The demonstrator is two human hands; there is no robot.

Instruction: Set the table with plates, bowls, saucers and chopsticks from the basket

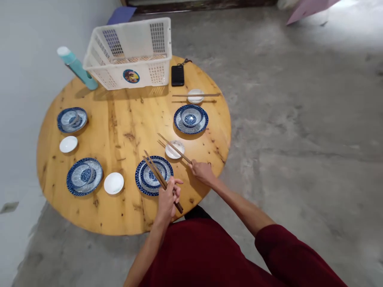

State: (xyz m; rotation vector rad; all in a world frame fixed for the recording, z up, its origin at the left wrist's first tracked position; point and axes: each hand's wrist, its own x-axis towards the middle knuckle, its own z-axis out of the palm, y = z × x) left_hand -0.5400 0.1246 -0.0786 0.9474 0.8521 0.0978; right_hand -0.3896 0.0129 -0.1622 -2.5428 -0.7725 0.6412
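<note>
My left hand (168, 195) is closed around several wooden chopsticks (156, 172), which slant above a blue-and-white bowl on a plate (139, 184). With closed fingers, my right hand (202, 171) grips the near end of a pair of chopsticks (178, 150). They lie across a small white dish (171, 153) near the table's right edge. Farther back, another pair of chopsticks (209, 95) rests over a second small dish (195, 99). Between the two dishes sits a blue-rimmed plate (179, 126) with a bowl (191, 115) on it.
On the round wooden table (119, 131), a white plastic basket (113, 77) stands at the back, between a teal bottle (80, 71) and a black phone (177, 75). At left are two plates with bowls (84, 176) and white dishes (113, 183). A grey wall borders the left side.
</note>
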